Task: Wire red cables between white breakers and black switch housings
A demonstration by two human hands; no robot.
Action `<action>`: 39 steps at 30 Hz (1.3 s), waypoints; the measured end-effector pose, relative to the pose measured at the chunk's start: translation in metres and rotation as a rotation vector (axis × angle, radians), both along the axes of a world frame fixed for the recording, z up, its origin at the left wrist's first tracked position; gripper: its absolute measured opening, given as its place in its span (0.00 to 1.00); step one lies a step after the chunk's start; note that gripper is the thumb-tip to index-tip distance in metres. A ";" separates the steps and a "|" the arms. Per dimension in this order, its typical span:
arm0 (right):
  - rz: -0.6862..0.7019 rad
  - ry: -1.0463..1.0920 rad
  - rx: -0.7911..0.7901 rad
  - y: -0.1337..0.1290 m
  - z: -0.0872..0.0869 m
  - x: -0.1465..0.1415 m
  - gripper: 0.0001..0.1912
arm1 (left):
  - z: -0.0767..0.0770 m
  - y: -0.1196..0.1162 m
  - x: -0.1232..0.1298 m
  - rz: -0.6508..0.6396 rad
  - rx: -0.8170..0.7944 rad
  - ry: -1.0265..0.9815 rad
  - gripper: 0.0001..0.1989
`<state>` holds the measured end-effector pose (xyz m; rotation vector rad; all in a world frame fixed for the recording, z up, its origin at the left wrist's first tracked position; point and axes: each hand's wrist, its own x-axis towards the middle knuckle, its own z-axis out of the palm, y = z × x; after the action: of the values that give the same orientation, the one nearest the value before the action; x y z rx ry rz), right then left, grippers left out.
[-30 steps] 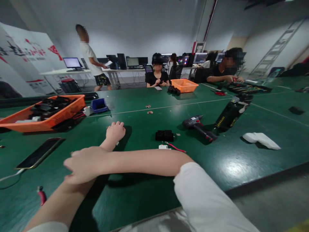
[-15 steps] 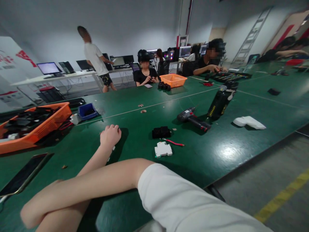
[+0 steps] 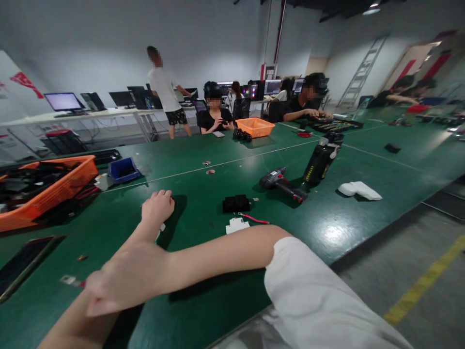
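Observation:
My left hand (image 3: 158, 207) rests on the green table (image 3: 189, 194), fingers curled over a white part (image 3: 160, 232) that is mostly hidden. Crossing over my left forearm is my right hand (image 3: 125, 281), blurred and closed; a short red wire with a metal lug (image 3: 69, 280) sticks out on its left. Near the middle lie a black block (image 3: 236, 203), a second red wire (image 3: 256, 219) and a white module (image 3: 237, 225), partly hidden by my right forearm.
A cordless drill (image 3: 283, 184), a black bottle (image 3: 321, 160) and a white piece (image 3: 359, 190) are on the right. An orange bin (image 3: 51, 194), a blue tray (image 3: 124, 169) and a phone (image 3: 25, 261) sit left. Several people are beyond; an orange basket (image 3: 256, 127) is at the back.
My right hand has moved up and to the right across my left forearm, and the lugged wire has come into sight. The view has shifted; my right forearm now partly covers the white module.

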<state>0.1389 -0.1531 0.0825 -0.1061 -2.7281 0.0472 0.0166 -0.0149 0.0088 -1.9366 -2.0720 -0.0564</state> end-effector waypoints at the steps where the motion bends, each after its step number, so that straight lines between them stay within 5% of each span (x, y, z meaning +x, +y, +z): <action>1: -0.086 0.019 -0.013 0.007 -0.006 0.023 0.20 | 0.000 -0.001 0.001 -0.002 0.011 -0.001 0.21; 7: -0.428 -0.214 -0.016 0.030 -0.042 0.160 0.15 | -0.002 -0.004 0.005 0.026 0.063 0.001 0.24; 11: -0.493 -0.271 -0.004 0.032 -0.055 0.204 0.13 | 0.001 -0.006 0.006 -0.007 0.072 0.033 0.25; 24: -0.580 -0.238 -0.063 0.050 -0.059 0.213 0.14 | 0.004 -0.012 0.008 -0.134 0.207 0.104 0.24; 31: -0.559 -0.200 -0.127 0.052 -0.062 0.212 0.11 | 0.024 -0.018 0.014 -0.165 0.340 0.062 0.21; 35: -0.560 -0.187 -0.150 0.053 -0.063 0.212 0.10 | 0.024 -0.037 0.019 -0.239 0.271 0.018 0.21; 39: -0.558 -0.171 -0.180 0.053 -0.063 0.211 0.10 | 0.007 -0.075 0.011 -0.310 0.172 0.013 0.20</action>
<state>0.3503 -0.1002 0.0194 -0.9513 -2.7511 0.1281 0.0278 -0.0900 0.0162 -2.1219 -1.6798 -0.2786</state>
